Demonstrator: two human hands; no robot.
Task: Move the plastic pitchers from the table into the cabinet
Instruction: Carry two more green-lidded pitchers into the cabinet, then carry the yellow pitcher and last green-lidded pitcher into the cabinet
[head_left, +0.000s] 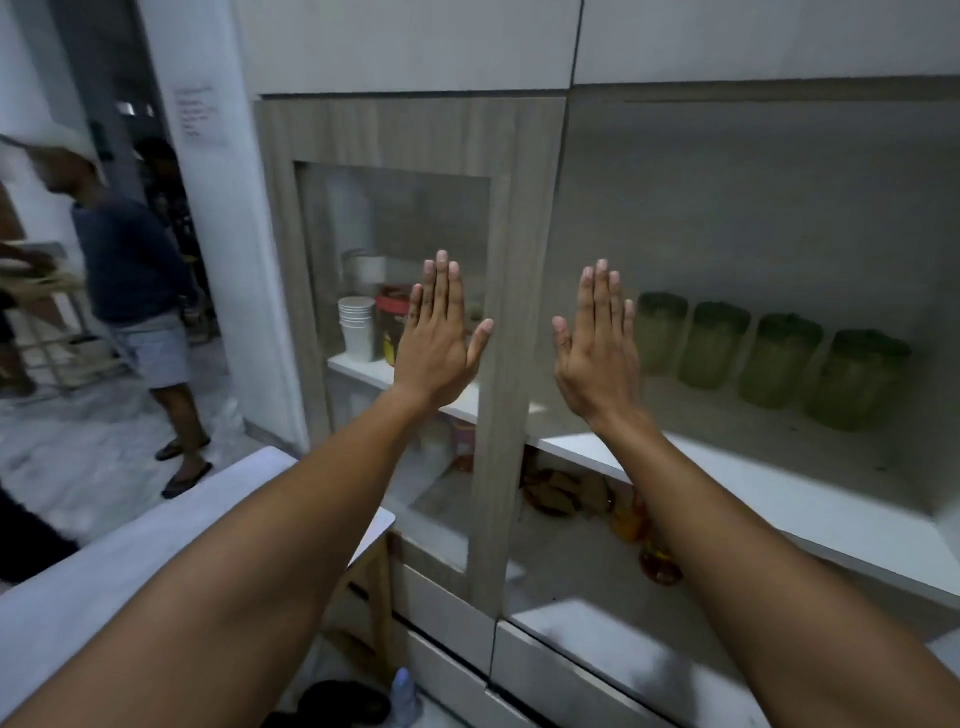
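Both hands are up flat in front of the cabinet (530, 218), fingers straight and together, palms facing away. Neither grip has anything in it: the left hand (439, 338) sits in front of the glass door (395, 291), the right hand (597, 343) in front of the open right side. The four green plastic pitchers (774, 358) stand in a row on the white shelf (753, 493) inside the cabinet, just right of the right hand and further back, not touching it. Paper cups (357, 327) and a red-lidded jar (392, 322) show behind the glass. The white tabletop (130, 561) is down at lower left.
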